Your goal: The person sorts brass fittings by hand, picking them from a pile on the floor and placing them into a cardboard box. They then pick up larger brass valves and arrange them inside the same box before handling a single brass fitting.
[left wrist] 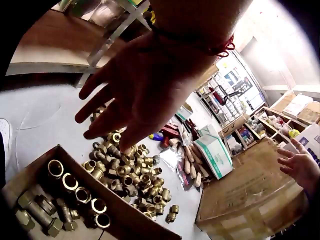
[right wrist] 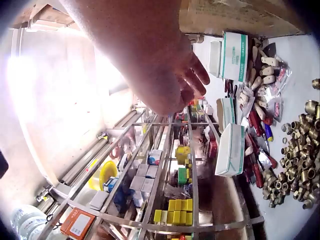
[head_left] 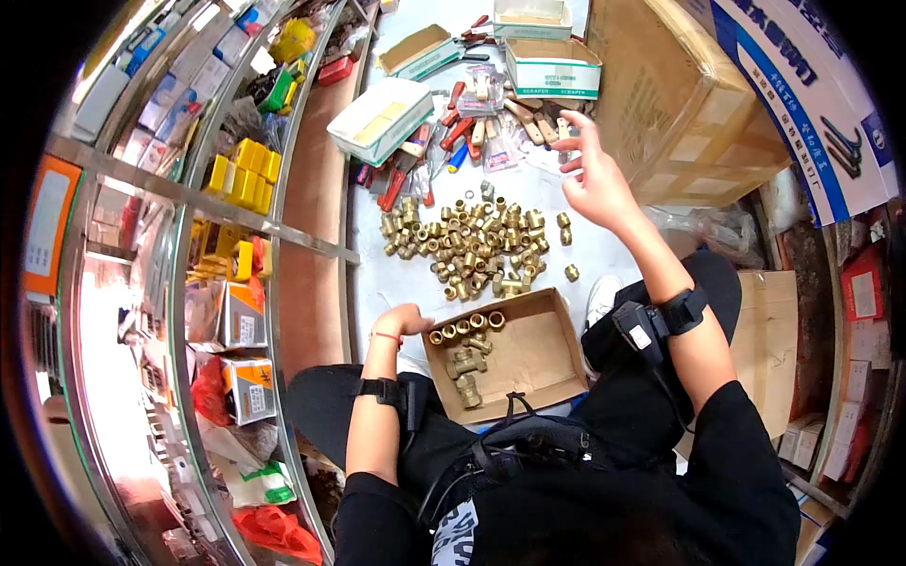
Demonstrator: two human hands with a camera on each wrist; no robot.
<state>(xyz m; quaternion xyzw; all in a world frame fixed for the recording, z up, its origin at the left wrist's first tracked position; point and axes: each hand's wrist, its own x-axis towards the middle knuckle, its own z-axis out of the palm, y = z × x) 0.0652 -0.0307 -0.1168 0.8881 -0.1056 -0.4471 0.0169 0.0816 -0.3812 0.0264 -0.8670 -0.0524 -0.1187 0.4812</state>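
Hand tools (head_left: 459, 132) and green-white cartons (head_left: 553, 75) crowd behind, big carton (head_left: 661, 104) right; brass fittings (head_left: 472, 247) shiny, hollow, heaped past shallow box (head_left: 538, 344), some inside; left hand (head_left: 403, 320), right hand (head_left: 596, 179) both empty.

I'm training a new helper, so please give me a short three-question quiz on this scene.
1. Multiple choice: which hand is nearer the open box between the knees? (a) left, (b) right, (c) equal.
2. True or false: every brass fitting lies inside that box.
3. Fill in: the white carton marked SCRAPER has ____ trim.

Key:
1. a; the left hand is by its rim.
2. False; a pile of brass fittings lies on the floor.
3. green.
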